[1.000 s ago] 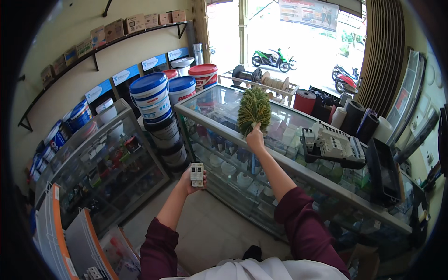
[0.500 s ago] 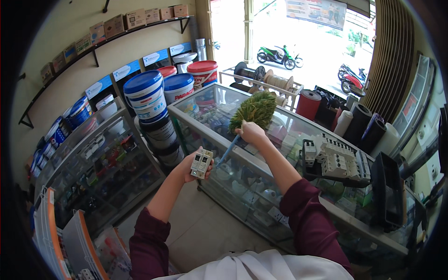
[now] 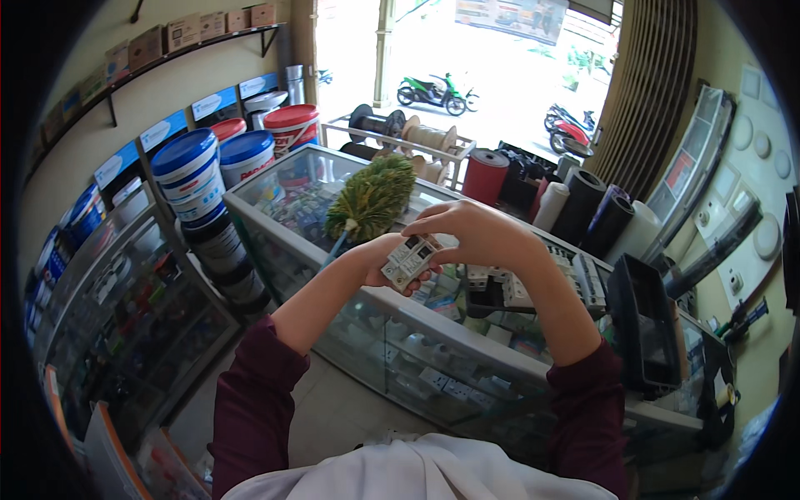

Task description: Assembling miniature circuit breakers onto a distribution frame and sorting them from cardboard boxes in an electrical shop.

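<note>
A pair of cream circuit breakers (image 3: pixel 408 264) with black switches sits side by side in my left hand (image 3: pixel 379 257), whose fingers curl round from beneath. My right hand (image 3: pixel 471 233) arches over from the other side. Its thumb and fingertips meet the breakers' upper right edge, so both hands are on them above the glass counter (image 3: pixel 367 296). Behind my left wrist, a green feather-like duster (image 3: pixel 371 196) with a blue handle lies on the counter top. To the right, partly behind my right arm, a black tray (image 3: pixel 492 302) carries several more breakers.
An upright black case (image 3: pixel 643 325) stands at the counter's right end. Stacked paint buckets (image 3: pixel 187 179) rise at the left, near another glass cabinet (image 3: pixel 125 308). Cable spools (image 3: pixel 429 137) and rolls of sheet material (image 3: pixel 486 175) line the far side, before the open shopfront with parked motorbikes.
My right hand has let go of the duster, which now lies on the counter, and has come to the breakers. My left hand has brought them up and right. The view has turned right.
</note>
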Demonstrator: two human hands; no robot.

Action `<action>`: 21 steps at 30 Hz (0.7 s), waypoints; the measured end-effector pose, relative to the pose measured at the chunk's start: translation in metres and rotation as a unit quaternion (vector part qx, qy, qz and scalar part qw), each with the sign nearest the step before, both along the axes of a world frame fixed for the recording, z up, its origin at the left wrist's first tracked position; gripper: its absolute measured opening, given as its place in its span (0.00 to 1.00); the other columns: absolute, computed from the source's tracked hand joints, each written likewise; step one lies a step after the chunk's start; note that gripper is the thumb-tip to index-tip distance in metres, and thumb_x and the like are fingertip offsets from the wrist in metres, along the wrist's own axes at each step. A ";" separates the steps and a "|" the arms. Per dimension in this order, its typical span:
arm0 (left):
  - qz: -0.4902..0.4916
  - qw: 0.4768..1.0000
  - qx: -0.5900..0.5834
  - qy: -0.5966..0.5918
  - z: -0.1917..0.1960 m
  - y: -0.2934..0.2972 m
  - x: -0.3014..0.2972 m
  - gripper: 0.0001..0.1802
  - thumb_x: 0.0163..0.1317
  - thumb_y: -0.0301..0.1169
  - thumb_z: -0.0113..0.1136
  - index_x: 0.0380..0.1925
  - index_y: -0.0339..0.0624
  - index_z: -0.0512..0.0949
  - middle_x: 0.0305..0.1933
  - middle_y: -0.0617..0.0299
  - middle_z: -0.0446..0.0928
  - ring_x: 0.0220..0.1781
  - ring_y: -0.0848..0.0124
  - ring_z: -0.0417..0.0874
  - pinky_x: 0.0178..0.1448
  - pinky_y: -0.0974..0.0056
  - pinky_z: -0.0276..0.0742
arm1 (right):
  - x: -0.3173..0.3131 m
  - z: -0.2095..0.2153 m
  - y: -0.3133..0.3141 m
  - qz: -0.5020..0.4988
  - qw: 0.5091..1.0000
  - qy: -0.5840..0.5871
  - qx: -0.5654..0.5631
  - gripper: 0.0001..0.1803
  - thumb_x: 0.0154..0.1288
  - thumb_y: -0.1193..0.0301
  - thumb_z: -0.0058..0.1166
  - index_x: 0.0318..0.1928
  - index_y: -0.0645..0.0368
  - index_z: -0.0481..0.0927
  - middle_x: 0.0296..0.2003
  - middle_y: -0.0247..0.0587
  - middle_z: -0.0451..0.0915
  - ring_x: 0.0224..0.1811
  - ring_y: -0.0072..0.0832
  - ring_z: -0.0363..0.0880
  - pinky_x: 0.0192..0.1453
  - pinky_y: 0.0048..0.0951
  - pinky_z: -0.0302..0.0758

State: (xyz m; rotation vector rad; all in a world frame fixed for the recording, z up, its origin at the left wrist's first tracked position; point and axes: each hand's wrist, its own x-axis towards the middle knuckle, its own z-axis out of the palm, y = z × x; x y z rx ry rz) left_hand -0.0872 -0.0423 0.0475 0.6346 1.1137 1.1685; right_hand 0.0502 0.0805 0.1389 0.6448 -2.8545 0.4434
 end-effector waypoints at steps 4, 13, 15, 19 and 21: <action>-0.072 0.997 0.028 -0.006 0.001 0.038 0.024 0.24 0.66 0.46 0.37 0.37 0.33 0.73 0.21 0.62 0.73 0.20 0.70 0.74 0.24 0.67 0.69 | 0.029 0.002 0.028 -0.023 1.000 0.000 0.017 0.28 0.42 0.73 0.64 0.50 0.55 0.76 0.42 0.42 0.78 0.44 0.38 0.77 0.50 0.35 0.73; 0.075 0.973 0.103 0.191 -0.024 0.061 0.028 0.30 0.66 0.56 0.35 0.50 0.42 0.70 0.46 0.54 0.75 0.44 0.69 0.78 0.45 0.64 0.74 | 0.067 -0.031 0.071 -0.153 0.984 0.063 -0.063 0.24 0.42 0.69 0.66 0.43 0.64 0.77 0.34 0.48 0.79 0.37 0.40 0.80 0.44 0.33 0.75; 0.149 0.902 0.285 0.289 -0.042 0.062 0.037 0.27 0.64 0.52 0.46 0.51 0.41 0.69 0.42 0.55 0.77 0.41 0.67 0.78 0.46 0.64 0.73 | 0.074 -0.042 0.078 -0.173 0.979 0.056 -0.089 0.25 0.42 0.69 0.67 0.44 0.65 0.77 0.34 0.48 0.80 0.37 0.38 0.80 0.43 0.32 0.76; 0.165 0.795 0.290 0.506 -0.040 0.046 0.070 0.32 0.47 0.40 0.69 0.51 0.36 0.69 0.39 0.49 0.76 0.38 0.63 0.76 0.45 0.62 0.72 | 0.080 -0.064 0.087 -0.202 0.971 0.051 -0.120 0.27 0.42 0.69 0.68 0.45 0.66 0.77 0.35 0.49 0.80 0.37 0.35 0.81 0.44 0.29 0.77; 0.162 0.798 0.265 0.516 -0.041 0.042 0.068 0.32 0.47 0.39 0.68 0.50 0.37 0.69 0.39 0.49 0.76 0.38 0.61 0.77 0.45 0.62 0.72 | 0.076 -0.075 0.086 -0.194 0.970 0.061 -0.132 0.27 0.41 0.69 0.68 0.45 0.66 0.76 0.35 0.49 0.80 0.36 0.35 0.81 0.43 0.30 0.76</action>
